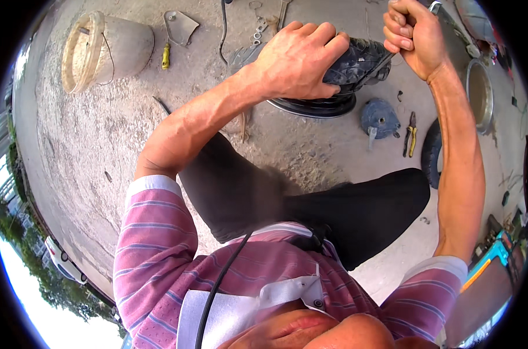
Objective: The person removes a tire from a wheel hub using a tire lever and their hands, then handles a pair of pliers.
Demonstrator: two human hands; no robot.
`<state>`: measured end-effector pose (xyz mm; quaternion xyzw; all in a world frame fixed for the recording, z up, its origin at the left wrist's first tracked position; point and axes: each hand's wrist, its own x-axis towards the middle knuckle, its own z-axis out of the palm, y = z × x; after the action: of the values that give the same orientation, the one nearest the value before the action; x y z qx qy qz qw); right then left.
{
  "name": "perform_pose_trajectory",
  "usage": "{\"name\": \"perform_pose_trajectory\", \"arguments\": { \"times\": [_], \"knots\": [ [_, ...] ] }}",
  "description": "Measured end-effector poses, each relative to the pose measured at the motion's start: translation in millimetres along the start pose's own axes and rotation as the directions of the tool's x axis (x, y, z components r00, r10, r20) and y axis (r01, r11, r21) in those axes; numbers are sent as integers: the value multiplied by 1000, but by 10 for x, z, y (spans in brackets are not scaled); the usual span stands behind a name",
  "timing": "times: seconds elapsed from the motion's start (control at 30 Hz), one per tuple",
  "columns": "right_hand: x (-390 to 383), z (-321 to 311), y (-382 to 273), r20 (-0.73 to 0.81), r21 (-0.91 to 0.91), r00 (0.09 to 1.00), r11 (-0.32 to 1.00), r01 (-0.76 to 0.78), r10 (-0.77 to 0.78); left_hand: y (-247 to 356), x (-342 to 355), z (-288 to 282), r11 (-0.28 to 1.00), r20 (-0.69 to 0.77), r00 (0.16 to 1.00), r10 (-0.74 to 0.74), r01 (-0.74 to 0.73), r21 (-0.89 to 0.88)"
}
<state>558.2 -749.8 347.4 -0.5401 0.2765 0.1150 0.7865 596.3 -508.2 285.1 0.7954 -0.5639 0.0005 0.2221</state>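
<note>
A black knobbly tyre (366, 58) on a dark wheel rim (316, 108) is in front of me, above my bent legs. My left hand (302, 61) presses on top of it, with fingers curled over the tread and the thumb toward the rim. Closed in a fist, my right hand (412, 35) grips a metal tyre lever (376, 71). The lever slants down from the fist to the tyre's side by the rim, and its shiny upper end sticks out above the hand. My left hand hides where its fingertips meet the rubber.
A dirty bucket (127, 49) lies tipped at the far left, near a yellow-handled screwdriver (166, 57) and a metal plate (181, 28). Right of the wheel are a round hub (380, 118), yellow-handled pliers (412, 135), another tyre (431, 154) and a metal ring (480, 96).
</note>
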Motion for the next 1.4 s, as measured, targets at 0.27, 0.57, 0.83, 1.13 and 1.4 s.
{"name": "perform_pose_trajectory", "arguments": {
  "times": [0.27, 0.57, 0.83, 1.13, 1.4],
  "knots": [
    [221, 94, 127, 81, -137, 996, 989, 58, -47, 80, -63, -78, 999, 17, 1000, 8, -8, 33],
    [67, -16, 121, 61, -89, 993, 991, 101, -96, 179, -12, -111, 996, -35, 998, -45, 42, -80],
    [92, 88, 108, 81, -55, 995, 996, 69, -64, -636, -1243, -607, 852, -330, 808, -488, 361, -379],
    [115, 127, 137, 134, -45, 991, 999, -6, 12, -1618, -5019, 314, -308, 48, -335, -941, 788, -533],
    [115, 137, 26, 88, -111, 996, 994, -3, 13, -1192, -5320, 1586, -303, 32, -303, -953, 932, -200]
  ]
}}
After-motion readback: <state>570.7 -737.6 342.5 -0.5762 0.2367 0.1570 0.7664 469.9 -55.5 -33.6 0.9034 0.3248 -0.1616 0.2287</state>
